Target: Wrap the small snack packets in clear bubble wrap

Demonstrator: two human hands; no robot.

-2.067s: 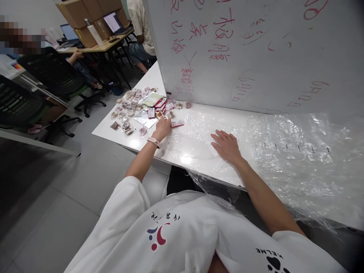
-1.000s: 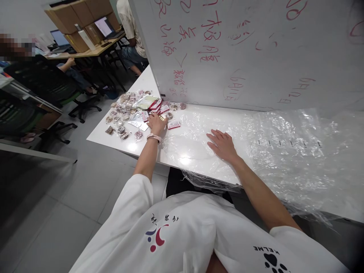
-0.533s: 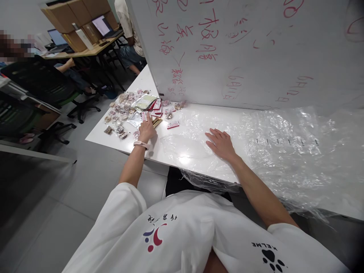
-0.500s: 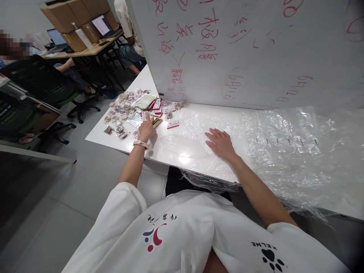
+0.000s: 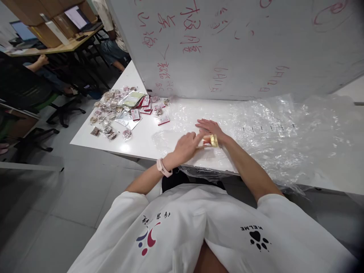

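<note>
A whiteboard point(image 5: 244, 57) with red writing fills the upper centre and right of the frame, above a white tabletop point(image 5: 82, 138) that carries crinkled clear plastic point(image 5: 270, 151) from the centre to the right, and a pile of small packets point(image 5: 113, 102) at the left. At the centre, the person's right hand point(image 5: 212, 127) lies palm down on the plastic, its grip open, while the left hand point(image 5: 186, 146), its grip closed on a shiny gold packet point(image 5: 214, 140), holds it just beside the right wrist.
</note>
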